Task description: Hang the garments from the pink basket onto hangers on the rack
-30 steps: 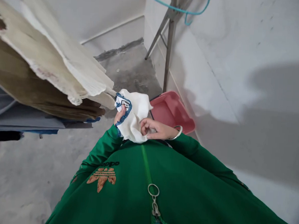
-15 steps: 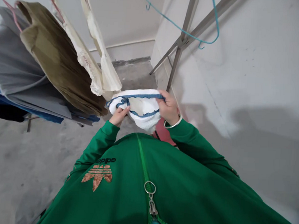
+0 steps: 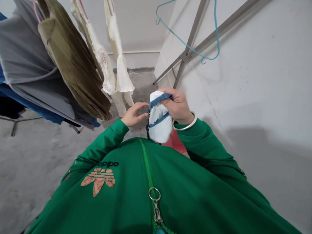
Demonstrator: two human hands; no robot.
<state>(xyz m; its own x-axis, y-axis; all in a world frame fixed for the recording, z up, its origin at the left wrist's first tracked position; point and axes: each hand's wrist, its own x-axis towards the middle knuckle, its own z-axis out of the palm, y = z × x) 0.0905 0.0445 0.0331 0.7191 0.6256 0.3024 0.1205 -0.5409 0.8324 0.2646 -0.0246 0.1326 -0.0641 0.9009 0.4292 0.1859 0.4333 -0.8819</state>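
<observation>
Nearest is the wearer's green zip-front jacket (image 3: 125,199), with a copper-coloured sequinned emblem (image 3: 98,181). Beyond it, the right hand (image 3: 179,103), a pale rounded bangle (image 3: 184,128) at its wrist, grips the top of a bunched white cloth item with ruffled blue trim (image 3: 159,130), held up in front of the body. The left hand (image 3: 135,115) has thumb and fingers parted at the cloth's left edge; whether they touch it, I cannot tell. Behind the cloth shows part of a red basin (image 3: 177,143). To the left hang grey (image 3: 30,65), olive (image 3: 70,56) and cream (image 3: 111,76) garments; farther off, a thin light-blue hanger (image 3: 177,36) shows before a grey metal stand (image 3: 185,56).
</observation>
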